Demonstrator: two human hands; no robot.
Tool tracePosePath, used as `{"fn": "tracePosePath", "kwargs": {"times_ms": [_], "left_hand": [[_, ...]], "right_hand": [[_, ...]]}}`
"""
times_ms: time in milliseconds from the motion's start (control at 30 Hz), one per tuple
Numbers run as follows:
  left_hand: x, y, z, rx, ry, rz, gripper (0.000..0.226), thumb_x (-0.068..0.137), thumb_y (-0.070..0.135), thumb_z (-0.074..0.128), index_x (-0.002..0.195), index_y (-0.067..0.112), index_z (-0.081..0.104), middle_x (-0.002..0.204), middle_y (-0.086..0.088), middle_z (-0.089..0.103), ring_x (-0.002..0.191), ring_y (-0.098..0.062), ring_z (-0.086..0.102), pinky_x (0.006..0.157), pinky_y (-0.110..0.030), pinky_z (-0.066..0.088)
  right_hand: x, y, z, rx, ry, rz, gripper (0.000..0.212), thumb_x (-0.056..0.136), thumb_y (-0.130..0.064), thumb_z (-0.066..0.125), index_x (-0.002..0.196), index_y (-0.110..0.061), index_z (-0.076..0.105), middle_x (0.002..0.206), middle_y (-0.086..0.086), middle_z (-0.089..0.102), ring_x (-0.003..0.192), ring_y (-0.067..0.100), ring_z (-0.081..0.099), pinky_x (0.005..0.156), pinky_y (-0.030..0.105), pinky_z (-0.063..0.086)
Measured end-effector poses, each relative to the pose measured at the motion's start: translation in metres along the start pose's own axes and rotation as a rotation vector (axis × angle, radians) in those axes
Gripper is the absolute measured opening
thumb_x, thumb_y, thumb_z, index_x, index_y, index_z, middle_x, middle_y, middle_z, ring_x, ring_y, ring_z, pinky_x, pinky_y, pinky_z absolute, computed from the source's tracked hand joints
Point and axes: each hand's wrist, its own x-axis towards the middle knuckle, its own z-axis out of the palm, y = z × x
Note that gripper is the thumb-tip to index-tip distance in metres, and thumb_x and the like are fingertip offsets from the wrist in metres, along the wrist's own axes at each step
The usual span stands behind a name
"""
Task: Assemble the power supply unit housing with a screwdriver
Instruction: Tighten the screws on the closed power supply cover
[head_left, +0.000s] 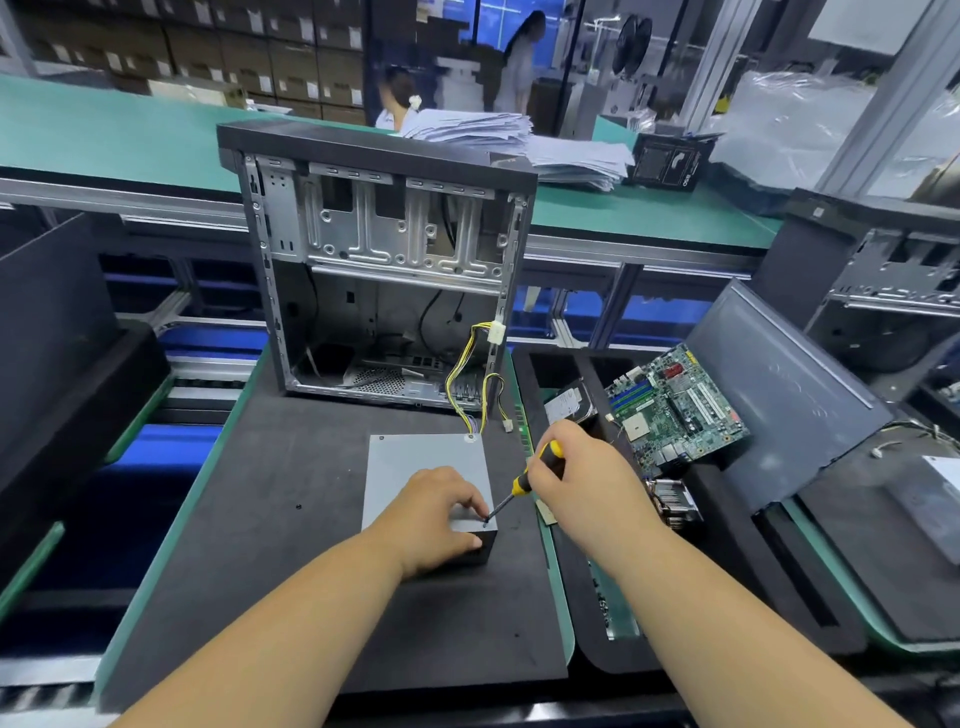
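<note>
A grey power supply unit (415, 457) lies flat on the black foam mat (291, 519), its yellow and black cables (467, 384) running up into the open computer case (384, 270) behind it. My left hand (441, 512) grips the unit's near right corner, thumb down its front side and fingers on top. My right hand (576, 473) holds a yellow and black screwdriver (524, 480) tilted down to the left. Its tip sits on the top face at the near right corner, right by my left fingertips.
To the right, a black tray (727, 561) holds a green motherboard (675, 405), a hard drive (569, 408) and a heatsink (675, 501). A grey side panel (779, 395) leans behind them. A loose screw (298, 505) lies on the mat to the left.
</note>
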Motion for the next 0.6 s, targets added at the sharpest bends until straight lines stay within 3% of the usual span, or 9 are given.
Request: {"fn": "tracePosePath", "kwargs": {"times_ms": [167,367,500,600], "left_hand": [[0.008,-0.001,0.002,-0.065,0.015,-0.009,0.016,0.073,0.026,0.080,0.084,0.033,0.070,0.096,0.008,0.059,0.097,-0.014,0.051,0.090,-0.027,0.044],[0.009,-0.003,0.008,-0.020,0.031,-0.020,0.019,0.067,0.033,0.080,0.080,0.036,0.066,0.087,0.015,0.051,0.090,-0.009,0.045,0.087,-0.024,0.041],[0.011,-0.003,0.007,-0.029,0.024,-0.020,0.018,0.069,0.036,0.080,0.077,0.037,0.064,0.090,0.014,0.053,0.092,-0.010,0.045,0.088,-0.024,0.040],[0.011,-0.003,0.006,-0.059,0.015,-0.025,0.017,0.074,0.034,0.078,0.073,0.040,0.062,0.095,0.010,0.057,0.099,-0.013,0.047,0.092,-0.027,0.041]], "right_hand": [[0.007,-0.003,-0.002,-0.060,-0.046,-0.011,0.011,0.091,-0.034,0.056,0.089,-0.025,0.050,0.080,-0.005,0.069,0.068,0.018,0.057,0.062,0.036,0.051],[0.011,-0.010,-0.007,-0.114,-0.162,-0.122,0.010,0.093,-0.030,0.054,0.091,-0.027,0.044,0.086,-0.004,0.068,0.079,0.018,0.059,0.070,0.037,0.051],[0.016,-0.027,-0.018,-0.214,-0.306,-0.279,0.011,0.092,-0.019,0.053,0.092,-0.027,0.045,0.089,-0.003,0.058,0.082,0.019,0.053,0.073,0.038,0.048],[0.023,-0.037,-0.024,-0.386,-0.346,-0.325,0.008,0.094,-0.025,0.057,0.095,-0.025,0.048,0.094,-0.003,0.059,0.088,0.021,0.054,0.072,0.035,0.046]]}}
